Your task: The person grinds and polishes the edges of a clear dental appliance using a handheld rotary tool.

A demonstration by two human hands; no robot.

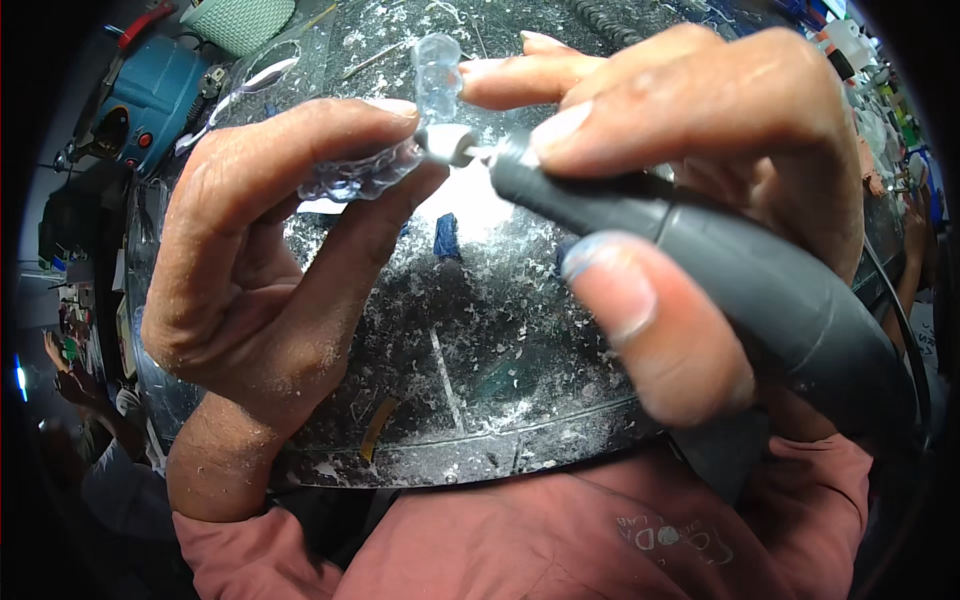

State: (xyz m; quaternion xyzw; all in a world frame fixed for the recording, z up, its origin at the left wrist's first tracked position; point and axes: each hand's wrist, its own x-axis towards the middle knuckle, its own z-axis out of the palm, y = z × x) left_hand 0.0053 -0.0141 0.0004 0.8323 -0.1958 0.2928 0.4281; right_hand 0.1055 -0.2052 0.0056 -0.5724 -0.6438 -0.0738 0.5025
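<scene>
My left hand [245,225] pinches a clear plastic dental aligner [437,78] between thumb and index finger. One arm of the aligner stands up beyond the fingertips; the other lies back toward my palm. My right hand [720,105] is wrapped round a dark grey rotary handpiece [775,275], its thumb stretched along the near side. A pale cylindrical bit [449,144] on the handpiece's thin shank meets the aligner's curve by my left fingertips; whether it touches is hard to tell. One right fingertip rests near the aligner's upright arm.
Beneath my hands, a dark worktop [500,400] is covered in white dust and shavings. A blue scrap [447,236] and a yellowish strip [377,428] lie on it. At the far left stand a blue machine [150,95] and a pale green basket [240,22]. Other people work at both sides.
</scene>
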